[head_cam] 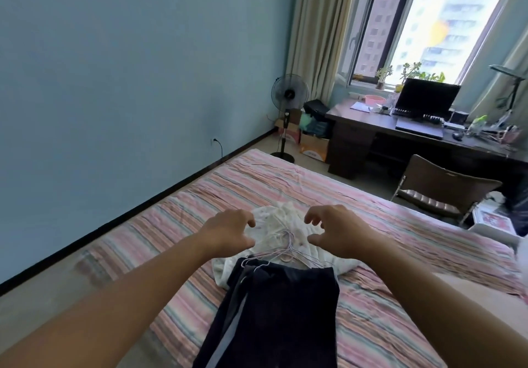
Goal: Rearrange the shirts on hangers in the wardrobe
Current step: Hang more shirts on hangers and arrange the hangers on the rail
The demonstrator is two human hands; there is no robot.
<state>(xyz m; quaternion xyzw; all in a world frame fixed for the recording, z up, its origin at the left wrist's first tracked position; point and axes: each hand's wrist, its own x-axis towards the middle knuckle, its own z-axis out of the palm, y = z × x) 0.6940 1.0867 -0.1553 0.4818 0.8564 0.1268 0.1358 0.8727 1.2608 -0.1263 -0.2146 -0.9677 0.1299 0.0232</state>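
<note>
blue walls closed off the room's far side, with a standing fan (288,101) near the corner, a cluttered desk (371,127) under the window and a chair (437,187) drawn up beside the striped bed (200,196). no wardrobe showed anywhere in view.

the task's things lay on the bed right under the person's reach: a pale shirt (274,221) with a small scattered print, bunched and creased, and a dark garment (283,310) laid flat and overlapping its near edge. thin wire hangers (283,249) sat tangled where the two met, their hooks crossing just below the gap between the two sets of fingertips. whether each hanger was threaded into a garment could not be told.

the left hand (228,231) hovered at the pale shirt's left edge, fingers half curled and spread, holding nothing; whether the tips brushed the cloth could not be told. the right hand (337,231) mirrored it on the other side, thumb and fingers parted in a loose claw, also holding nothing. the pale shirt filled the space between the two sets of fingertips.

judging by this, the step in hand was gathering the hung clothes off the bed, so the task looked early. the next move probably called for closing the fingers on the hanger hooks rather than on loose cloth, and separating the crossed wires so that one hanger did not drag the other along.
</note>
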